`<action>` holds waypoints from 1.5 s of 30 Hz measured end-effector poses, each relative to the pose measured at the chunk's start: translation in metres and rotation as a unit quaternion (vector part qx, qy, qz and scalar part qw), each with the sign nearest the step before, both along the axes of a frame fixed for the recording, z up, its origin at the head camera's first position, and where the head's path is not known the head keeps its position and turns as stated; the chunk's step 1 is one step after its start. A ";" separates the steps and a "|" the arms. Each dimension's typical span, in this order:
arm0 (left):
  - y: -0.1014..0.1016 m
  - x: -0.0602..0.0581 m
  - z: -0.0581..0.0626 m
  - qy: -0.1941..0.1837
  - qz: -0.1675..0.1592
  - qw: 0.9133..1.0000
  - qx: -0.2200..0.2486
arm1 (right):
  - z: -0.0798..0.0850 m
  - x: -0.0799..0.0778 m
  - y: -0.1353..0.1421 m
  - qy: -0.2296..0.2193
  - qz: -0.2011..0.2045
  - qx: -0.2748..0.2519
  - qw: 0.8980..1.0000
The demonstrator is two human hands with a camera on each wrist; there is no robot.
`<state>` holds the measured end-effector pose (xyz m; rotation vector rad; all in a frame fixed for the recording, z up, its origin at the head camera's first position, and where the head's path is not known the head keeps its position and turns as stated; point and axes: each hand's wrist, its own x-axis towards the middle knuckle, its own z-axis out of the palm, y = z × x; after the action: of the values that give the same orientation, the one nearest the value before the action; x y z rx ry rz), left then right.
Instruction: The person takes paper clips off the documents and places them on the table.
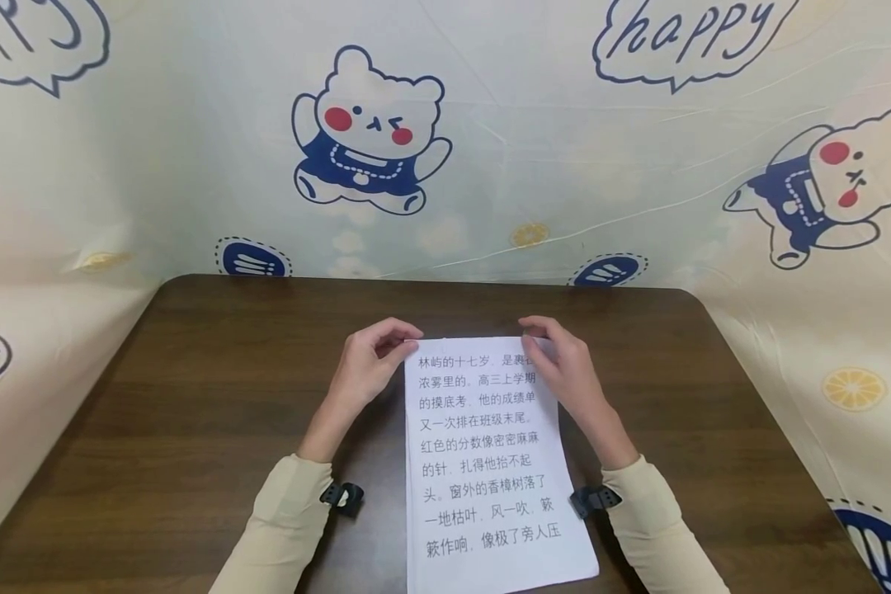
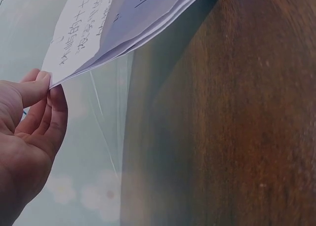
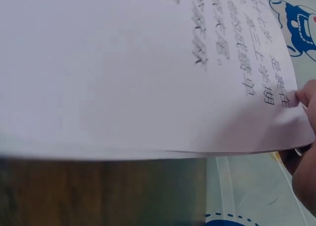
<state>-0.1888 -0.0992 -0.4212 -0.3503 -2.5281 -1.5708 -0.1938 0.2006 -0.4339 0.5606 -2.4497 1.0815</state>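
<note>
A thin stack of white paper sheets (image 1: 483, 462), printed with large Chinese characters, is held by its top corners in front of the person. With thumb and fingers the left hand (image 1: 365, 363) pinches the top left corner; the left wrist view shows that hand (image 2: 32, 127) with its thumb on the front and fingers behind. At the top right corner the right hand (image 1: 568, 367) grips the sheets, its thumb over the printed face. In the right wrist view the paper (image 3: 123, 88) fills most of the picture, and only part of the right hand (image 3: 306, 152) shows at the edge.
Beneath lies a dark brown wooden table (image 1: 193, 412) with rounded far corners. Behind and beside it hangs a pale curtain (image 1: 505, 165) printed with cartoon bears. Each wrist carries a black strapped device, the left one (image 1: 345, 497) and the right one (image 1: 594, 500).
</note>
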 end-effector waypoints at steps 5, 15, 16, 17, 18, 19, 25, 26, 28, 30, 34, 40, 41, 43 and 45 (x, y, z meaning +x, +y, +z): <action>0.000 0.000 -0.001 0.003 -0.001 1.000 -0.006 | -0.002 -0.001 -0.001 -0.001 -0.002 -0.035 0.999; 0.000 0.000 -0.001 0.000 0.000 1.000 -0.009 | 0.002 -0.005 0.003 -0.017 -0.029 -0.099 0.994; 0.000 0.000 -0.001 0.000 0.001 1.000 -0.010 | 0.002 -0.005 0.005 -0.018 -0.034 -0.102 0.994; 0.000 0.000 -0.001 0.000 0.001 1.000 -0.010 | 0.004 -0.005 0.007 -0.019 -0.038 -0.104 0.994; 0.000 0.000 -0.001 -0.001 0.002 1.000 -0.011 | 0.005 -0.005 0.009 -0.020 -0.041 -0.107 0.993; 0.000 0.001 0.000 -0.002 0.003 1.000 -0.011 | 0.006 -0.005 0.011 -0.022 -0.045 -0.109 0.993; -0.001 0.000 -0.002 -0.003 0.008 1.000 -0.010 | 0.010 -0.003 0.024 -0.030 -0.066 -0.106 0.992; -0.001 0.000 -0.002 -0.003 0.009 1.000 -0.011 | 0.011 -0.003 0.026 -0.031 -0.069 -0.107 0.991; -0.001 0.000 -0.002 -0.003 0.010 1.000 -0.012 | 0.011 -0.002 0.031 -0.033 -0.074 -0.106 0.991; -0.002 -0.001 -0.003 -0.003 0.012 1.000 -0.013 | 0.011 -0.001 0.035 -0.033 -0.077 -0.106 0.991; -0.003 -0.001 -0.005 -0.003 0.016 1.000 -0.017 | 0.008 -0.001 0.043 -0.035 -0.085 -0.097 0.991; -0.003 -0.001 -0.004 -0.002 0.014 1.000 -0.018 | 0.005 -0.001 0.055 -0.038 -0.088 -0.095 0.991; -0.003 -0.001 -0.003 -0.001 0.013 1.000 -0.018 | 0.004 -0.002 0.057 -0.038 -0.089 -0.092 0.991; -0.003 -0.001 -0.003 0.000 0.012 1.000 -0.018 | 0.003 -0.001 0.061 -0.039 -0.092 -0.084 0.991; -0.003 -0.001 -0.002 0.000 0.012 1.000 -0.017 | 0.001 -0.001 0.064 -0.040 -0.093 -0.077 0.992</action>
<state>-0.1899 -0.1021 -0.4234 -0.3228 -2.5515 -1.5216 -0.1948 0.2646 -0.4325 0.2398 -2.4034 1.2215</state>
